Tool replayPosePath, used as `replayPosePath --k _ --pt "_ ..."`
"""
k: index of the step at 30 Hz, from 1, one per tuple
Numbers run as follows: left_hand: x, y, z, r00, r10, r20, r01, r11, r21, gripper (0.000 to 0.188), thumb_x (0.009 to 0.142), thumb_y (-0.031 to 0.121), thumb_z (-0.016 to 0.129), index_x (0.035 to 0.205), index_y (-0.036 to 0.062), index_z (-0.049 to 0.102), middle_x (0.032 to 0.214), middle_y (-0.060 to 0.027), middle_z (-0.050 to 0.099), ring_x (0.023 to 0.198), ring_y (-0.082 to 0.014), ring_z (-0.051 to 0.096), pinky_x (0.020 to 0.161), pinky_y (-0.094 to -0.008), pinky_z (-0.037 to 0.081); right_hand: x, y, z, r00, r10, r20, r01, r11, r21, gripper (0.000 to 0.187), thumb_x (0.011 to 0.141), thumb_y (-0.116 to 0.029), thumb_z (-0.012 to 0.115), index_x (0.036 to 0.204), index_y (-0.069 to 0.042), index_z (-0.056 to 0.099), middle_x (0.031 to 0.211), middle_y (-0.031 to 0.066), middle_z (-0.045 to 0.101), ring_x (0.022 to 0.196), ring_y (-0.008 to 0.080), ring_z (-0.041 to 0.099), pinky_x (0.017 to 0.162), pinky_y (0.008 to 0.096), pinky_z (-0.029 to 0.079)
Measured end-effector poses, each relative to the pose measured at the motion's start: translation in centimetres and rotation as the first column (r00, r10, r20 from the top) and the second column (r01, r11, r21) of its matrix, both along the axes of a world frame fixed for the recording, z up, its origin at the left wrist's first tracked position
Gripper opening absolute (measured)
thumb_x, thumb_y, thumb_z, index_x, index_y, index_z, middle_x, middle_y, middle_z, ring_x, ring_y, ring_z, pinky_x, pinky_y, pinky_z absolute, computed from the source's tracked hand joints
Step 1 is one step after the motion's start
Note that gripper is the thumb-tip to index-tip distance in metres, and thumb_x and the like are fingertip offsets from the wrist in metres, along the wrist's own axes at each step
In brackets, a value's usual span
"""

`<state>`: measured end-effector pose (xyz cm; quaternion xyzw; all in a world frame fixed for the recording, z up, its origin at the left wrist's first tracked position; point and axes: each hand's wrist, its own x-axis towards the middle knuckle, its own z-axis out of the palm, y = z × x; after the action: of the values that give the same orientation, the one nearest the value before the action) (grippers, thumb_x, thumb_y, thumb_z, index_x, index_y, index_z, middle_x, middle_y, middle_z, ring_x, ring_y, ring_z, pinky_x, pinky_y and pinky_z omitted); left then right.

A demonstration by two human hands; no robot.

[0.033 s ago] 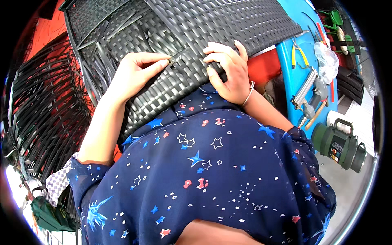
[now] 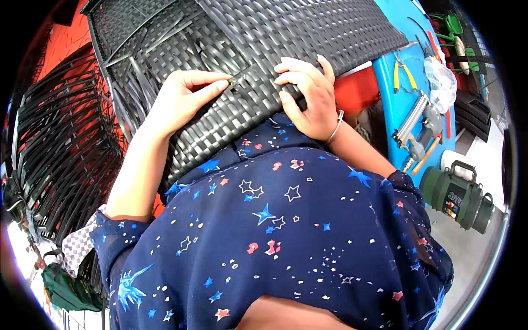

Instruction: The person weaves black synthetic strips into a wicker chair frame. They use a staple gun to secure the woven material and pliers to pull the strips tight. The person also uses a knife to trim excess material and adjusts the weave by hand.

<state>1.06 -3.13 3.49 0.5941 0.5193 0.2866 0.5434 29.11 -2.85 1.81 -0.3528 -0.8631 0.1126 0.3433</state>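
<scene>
A black woven panel of flat plastic strips (image 2: 220,129) leans over my lap and stretches away to the far side. Thumb and forefinger of my left hand (image 2: 184,99) pinch together at the weave, at the corner of a patch of loose strips (image 2: 192,47); whatever small thing is between the fingertips is too tiny to make out. My right hand (image 2: 311,96), with a bangle at the wrist, rests its spread, bent fingers on the panel's near right part and holds nothing.
At the right, a blue table (image 2: 393,118) carries yellow-handled pliers (image 2: 404,74), a metal staple gun (image 2: 411,118), a wooden-handled tool (image 2: 426,155) and a clear plastic bag (image 2: 440,85). A green flask (image 2: 459,195) stands beside it. Many black strips (image 2: 66,126) hang at the left.
</scene>
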Motion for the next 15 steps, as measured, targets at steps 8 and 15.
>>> replayPosePath --k 8,15 --pt "0.6 0.8 -0.5 0.997 -0.076 -0.004 0.076 0.996 0.039 0.027 0.098 0.013 0.067 0.119 -0.0029 0.073 0.109 -0.0082 0.076 0.098 -0.0108 0.067 0.090 -0.0263 0.053 0.6 0.2 -0.1 0.999 -0.046 0.024 0.047 0.998 -0.049 0.018 0.084 -0.010 0.065 0.101 -0.012 0.065 0.117 0.0064 0.069 0.122 0.0248 0.061 0.118 0.0497 0.017" --pt "1.8 1.1 -1.1 0.983 -0.088 -0.158 0.118 0.975 0.189 0.029 0.098 0.015 0.063 0.120 -0.0036 0.070 0.116 -0.0153 0.074 0.108 -0.0196 0.068 0.097 -0.0324 0.050 1.5 0.9 -1.1 1.000 -0.021 0.014 0.021 0.999 -0.047 0.021 0.083 -0.011 0.064 0.104 -0.012 0.066 0.117 0.0065 0.069 0.124 0.0241 0.060 0.116 0.0513 0.020"
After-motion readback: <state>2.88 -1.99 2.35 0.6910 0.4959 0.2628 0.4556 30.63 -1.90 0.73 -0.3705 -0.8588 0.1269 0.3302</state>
